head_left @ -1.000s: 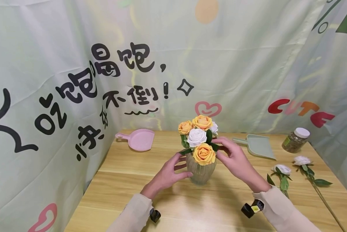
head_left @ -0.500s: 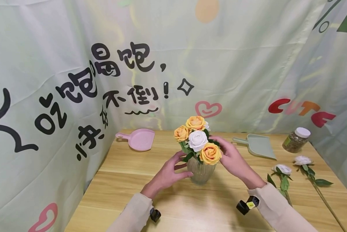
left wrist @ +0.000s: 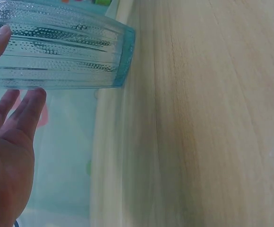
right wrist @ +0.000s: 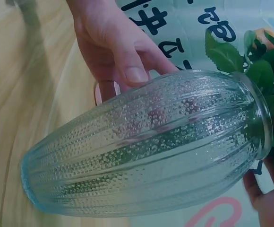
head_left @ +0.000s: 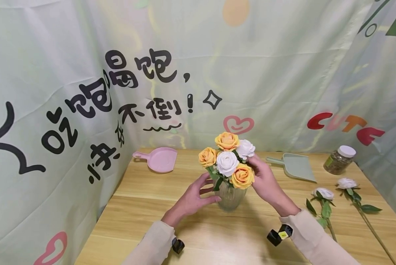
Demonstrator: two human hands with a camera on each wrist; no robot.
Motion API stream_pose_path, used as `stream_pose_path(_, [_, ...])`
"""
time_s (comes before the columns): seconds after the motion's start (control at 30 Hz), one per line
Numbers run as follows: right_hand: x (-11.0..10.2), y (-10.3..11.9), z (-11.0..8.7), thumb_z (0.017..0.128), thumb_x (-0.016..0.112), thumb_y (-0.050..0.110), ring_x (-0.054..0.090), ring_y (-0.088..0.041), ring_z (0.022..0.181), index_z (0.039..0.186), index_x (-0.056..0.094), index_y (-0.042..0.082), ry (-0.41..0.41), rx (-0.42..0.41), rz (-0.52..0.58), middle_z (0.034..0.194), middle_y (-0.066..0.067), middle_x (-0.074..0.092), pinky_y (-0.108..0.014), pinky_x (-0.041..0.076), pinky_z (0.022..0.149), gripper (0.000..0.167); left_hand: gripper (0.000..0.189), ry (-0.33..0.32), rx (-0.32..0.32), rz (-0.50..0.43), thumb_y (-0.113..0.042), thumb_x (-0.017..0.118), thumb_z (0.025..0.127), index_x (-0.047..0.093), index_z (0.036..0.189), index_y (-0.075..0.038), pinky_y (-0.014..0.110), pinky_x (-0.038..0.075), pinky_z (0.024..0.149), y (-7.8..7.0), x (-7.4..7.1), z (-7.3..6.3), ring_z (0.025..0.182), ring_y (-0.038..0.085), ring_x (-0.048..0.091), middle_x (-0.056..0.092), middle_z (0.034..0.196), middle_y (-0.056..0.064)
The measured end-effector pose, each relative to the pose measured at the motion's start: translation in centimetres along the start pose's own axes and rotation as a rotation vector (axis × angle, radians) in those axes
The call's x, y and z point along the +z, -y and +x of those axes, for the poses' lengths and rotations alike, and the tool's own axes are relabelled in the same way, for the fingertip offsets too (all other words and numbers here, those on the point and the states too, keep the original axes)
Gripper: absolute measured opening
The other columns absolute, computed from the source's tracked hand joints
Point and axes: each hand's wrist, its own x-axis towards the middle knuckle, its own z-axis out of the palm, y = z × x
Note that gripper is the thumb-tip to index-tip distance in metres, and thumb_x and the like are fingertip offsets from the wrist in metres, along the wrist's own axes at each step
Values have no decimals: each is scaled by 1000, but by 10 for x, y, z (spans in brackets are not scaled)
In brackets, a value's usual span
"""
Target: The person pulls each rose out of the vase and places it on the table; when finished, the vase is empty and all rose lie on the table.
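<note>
I see my left hand (head_left: 192, 198) with fingers spread and nearly straight, thumb pressed flat on the vase (head_left: 229, 195); this grip steadies, not clamps. My right hand (head_left: 265, 180) reaches in from the opposite side, its grip pinching the bouquet (head_left: 228, 161) just above the rim. The vase is ribbed, dimpled clear glass, standing between both grips on the wooden tabletop (head_left: 250, 235). The right wrist view shows green stems inside the glass; the head view shows 5 orange and white blooms.

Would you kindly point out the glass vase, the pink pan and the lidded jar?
glass vase (right wrist: 146, 146), right wrist view, middle of its ribbed wall.
pink pan (head_left: 161, 160), head view, its flat dish.
lidded jar (head_left: 337, 165), head view, its glass body.
</note>
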Motion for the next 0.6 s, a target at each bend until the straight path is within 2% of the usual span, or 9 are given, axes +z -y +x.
stream_pose_path(0.07, [1, 0, 0, 97, 62, -22, 58, 5, 125, 122, 65, -20, -61, -8, -8, 133, 11, 61, -8, 53, 103, 26, 80, -1, 4, 3, -19, 86, 97, 43, 164, -26, 43, 56, 120, 0, 0, 0, 149, 35, 55, 52, 161, 10])
stream_pose_path(0.13, [1, 1, 2, 98, 63, -20, 57, 1, 126, 124, 66, -16, -84, -3, -10, 132, 15, 59, -8, 53, 106, 27, 82, -4, 7, 7, -19, 86, 97, 42, 165, -27, 45, 55, 121, 0, 0, 0, 149, 33, 56, 52, 162, 7])
stream_pose_path(0.27, [-1, 4, 5, 104, 60, -13, 55, -2, 133, 144, 63, -3, -90, 13, -43, 146, -2, 53, -9, 52, 109, 41, 83, -3, 7, 14, -21, 86, 97, 41, 166, -30, 46, 55, 121, 0, -1, 0, 148, 31, 56, 52, 162, 3])
stream_pose_path(0.37, [-2, 5, 7, 106, 59, -12, 58, -1, 130, 152, 59, 2, -107, 10, -87, 149, -12, 51, -8, 54, 105, 49, 83, 0, 6, 15, -21, 86, 97, 41, 166, -30, 45, 55, 121, 1, -1, 1, 149, 30, 56, 52, 163, 3])
stream_pose_path(0.47, [-1, 6, 8, 107, 58, -11, 61, -2, 124, 150, 60, 4, -162, -1, -105, 144, -14, 55, -8, 56, 99, 45, 83, 3, 10, 15, -21, 85, 98, 40, 167, -30, 41, 56, 120, 1, -1, 0, 148, 30, 56, 52, 163, 4])
stream_pose_path(0.6, [1, 5, 8, 107, 58, -12, 62, -3, 116, 141, 62, -1, -246, -24, -92, 134, -4, 62, -7, 57, 90, 36, 83, 6, 6, 13, -22, 85, 98, 39, 167, -32, 36, 56, 119, 1, -1, 0, 148, 28, 56, 52, 162, 2])
